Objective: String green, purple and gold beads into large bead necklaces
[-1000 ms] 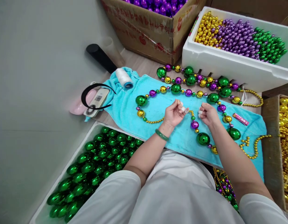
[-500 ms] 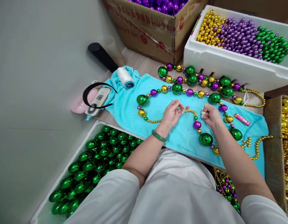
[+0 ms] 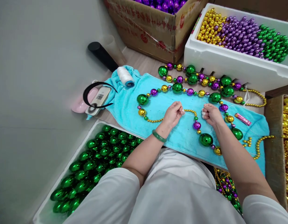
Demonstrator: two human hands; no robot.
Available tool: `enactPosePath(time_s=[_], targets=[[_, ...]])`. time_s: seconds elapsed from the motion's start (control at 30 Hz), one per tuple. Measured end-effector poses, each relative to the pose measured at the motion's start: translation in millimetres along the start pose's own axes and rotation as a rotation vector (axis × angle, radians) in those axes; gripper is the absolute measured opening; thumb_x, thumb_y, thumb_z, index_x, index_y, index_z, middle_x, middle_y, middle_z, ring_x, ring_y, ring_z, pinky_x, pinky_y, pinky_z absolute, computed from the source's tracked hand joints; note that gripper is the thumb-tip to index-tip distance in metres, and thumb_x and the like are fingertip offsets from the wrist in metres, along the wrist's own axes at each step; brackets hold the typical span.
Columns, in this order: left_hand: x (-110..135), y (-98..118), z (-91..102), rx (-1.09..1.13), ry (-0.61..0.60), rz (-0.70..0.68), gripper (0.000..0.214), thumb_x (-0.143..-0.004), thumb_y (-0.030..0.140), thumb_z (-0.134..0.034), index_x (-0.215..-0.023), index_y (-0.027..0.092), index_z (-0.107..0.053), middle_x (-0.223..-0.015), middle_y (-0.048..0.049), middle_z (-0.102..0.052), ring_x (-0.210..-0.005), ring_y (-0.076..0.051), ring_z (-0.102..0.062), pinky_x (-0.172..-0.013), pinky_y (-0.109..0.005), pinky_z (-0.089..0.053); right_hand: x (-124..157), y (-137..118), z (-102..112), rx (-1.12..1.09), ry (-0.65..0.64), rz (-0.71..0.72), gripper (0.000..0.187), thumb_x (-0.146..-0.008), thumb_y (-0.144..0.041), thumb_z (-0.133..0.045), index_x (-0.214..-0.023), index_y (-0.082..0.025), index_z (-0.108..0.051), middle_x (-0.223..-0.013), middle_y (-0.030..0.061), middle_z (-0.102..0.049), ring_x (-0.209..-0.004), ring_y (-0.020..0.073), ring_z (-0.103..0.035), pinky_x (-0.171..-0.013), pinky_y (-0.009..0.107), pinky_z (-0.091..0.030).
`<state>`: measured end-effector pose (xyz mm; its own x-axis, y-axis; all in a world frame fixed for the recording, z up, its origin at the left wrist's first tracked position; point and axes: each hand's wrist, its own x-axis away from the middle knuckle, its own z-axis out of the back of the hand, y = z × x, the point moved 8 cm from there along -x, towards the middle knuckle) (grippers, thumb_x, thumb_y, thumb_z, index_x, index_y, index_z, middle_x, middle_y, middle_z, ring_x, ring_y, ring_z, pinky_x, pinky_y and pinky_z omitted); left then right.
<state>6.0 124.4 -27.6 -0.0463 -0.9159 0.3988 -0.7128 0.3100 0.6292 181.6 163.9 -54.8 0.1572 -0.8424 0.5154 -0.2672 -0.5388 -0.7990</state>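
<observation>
A long string of beads (image 3: 177, 88) in green, purple and gold loops over the turquoise towel (image 3: 181, 137). My left hand (image 3: 173, 114), with a green bangle (image 3: 159, 136) at its wrist, is closed in a pinch on the string where its small gold beads (image 3: 190, 111) meet. To the right, my right hand (image 3: 211, 114) is curled closed around a fine thread, with a thin tip poking out above it. White wrapping shows on fingers of both hands. A large green bead (image 3: 206, 139) lies below, between the forearms.
A white thread spool (image 3: 125, 76), black headband (image 3: 88, 93) and pink-and-white tube (image 3: 243, 119) lie around. A finished-looking bead strand (image 3: 192, 78) lies behind. Boxes of beads include a foam box (image 3: 227, 56), a cardboard box (image 3: 144, 28) and a tray (image 3: 38, 214) of green beads.
My left hand's fingers have closed tighter together at the gold beads, and the hand has shifted slightly left. My right hand has barely moved.
</observation>
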Motion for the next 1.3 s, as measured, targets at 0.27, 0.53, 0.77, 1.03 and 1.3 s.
enactPosePath(time_s=[0.27,0.53,0.77,1.03,1.3], targets=[[2,-7,15.0,-0.253,-0.049,0.022,0.024,-0.085,0.018,-0.057,-0.065,0.016,-0.045,-0.052,0.0059,-0.041,-0.046,-0.005,-0.040,-0.052,-0.018,-0.036,4,-7,5,0.140,-0.027,-0.001,0.036,-0.065,-0.032,-0.073,-0.070,-0.022,-0.039,-0.048,-0.0088,-0.038,-0.037,0.0036,-0.026,-0.033,0.014,-0.019],[4,11,-3.4,-0.299,-0.086,-0.120,0.017,-0.081,0.027,-0.062,-0.072,0.016,-0.054,-0.067,0.0025,-0.053,-0.068,-0.009,-0.055,-0.071,-0.022,-0.045,23,-27,-18,0.357,-0.074,0.150,0.033,-0.068,-0.040,-0.072,-0.072,-0.021,-0.046,-0.055,-0.0071,-0.043,-0.043,0.0051,-0.031,-0.039,0.019,-0.022],[3,41,-60.8,-0.659,-0.299,-0.505,0.019,-0.084,0.038,-0.061,-0.087,0.020,-0.065,-0.111,-0.0044,-0.062,-0.110,-0.017,-0.054,-0.100,-0.031,-0.040,61,-62,-76,0.678,-0.294,0.300,0.028,-0.068,-0.044,-0.071,-0.066,-0.017,-0.064,-0.055,-0.0032,-0.047,-0.054,0.0085,-0.040,-0.051,0.025,-0.031],[12,-4,-66.5,-1.012,-0.603,-0.322,0.023,-0.083,0.035,-0.062,-0.092,0.018,-0.073,-0.096,-0.0068,-0.071,-0.092,-0.018,-0.062,-0.088,-0.032,-0.046,89,-111,-69,0.478,-0.294,0.347,0.035,-0.076,-0.050,-0.069,-0.073,-0.015,-0.067,-0.050,-0.0051,-0.039,-0.045,0.0054,-0.032,-0.042,0.022,-0.022],[25,0,-65.8,-1.086,-0.565,-0.208,0.018,-0.076,0.031,-0.062,-0.073,0.016,-0.072,-0.078,-0.0046,-0.066,-0.078,-0.016,-0.058,-0.076,-0.029,-0.044,49,-163,12,0.537,0.111,0.509,0.022,-0.082,-0.036,-0.060,-0.094,-0.018,-0.063,-0.079,0.0022,-0.058,-0.062,0.0108,-0.048,-0.055,0.026,-0.042]])
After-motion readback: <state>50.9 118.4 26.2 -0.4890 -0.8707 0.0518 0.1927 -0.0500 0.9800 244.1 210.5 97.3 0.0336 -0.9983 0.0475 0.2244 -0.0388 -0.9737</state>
